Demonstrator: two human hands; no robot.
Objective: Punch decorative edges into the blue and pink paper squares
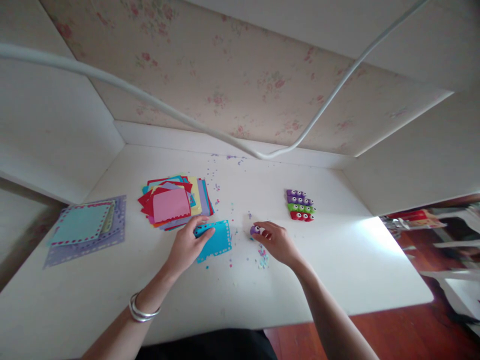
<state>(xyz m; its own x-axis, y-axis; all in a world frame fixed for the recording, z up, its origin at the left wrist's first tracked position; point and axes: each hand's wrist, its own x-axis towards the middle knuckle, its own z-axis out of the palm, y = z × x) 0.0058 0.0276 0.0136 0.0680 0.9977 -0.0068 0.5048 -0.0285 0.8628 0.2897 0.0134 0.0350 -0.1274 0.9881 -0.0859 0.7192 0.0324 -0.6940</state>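
My left hand grips the left edge of a blue paper sheet, thumb on top. Punched holes run along several of the sheet's edges. Just right of it, my right hand has its fingers closed around a small purple craft punch with an eye on it. The punch is apart from the sheet, over the white table. Small punched paper bits lie scattered below the right hand and around the sheet.
A pile of coloured paper sheets lies behind my left hand. Punched pale green and lilac sheets rest at the far left. Rows of purple, green and red eyed punches stand at the right. A white cable hangs across the upper view.
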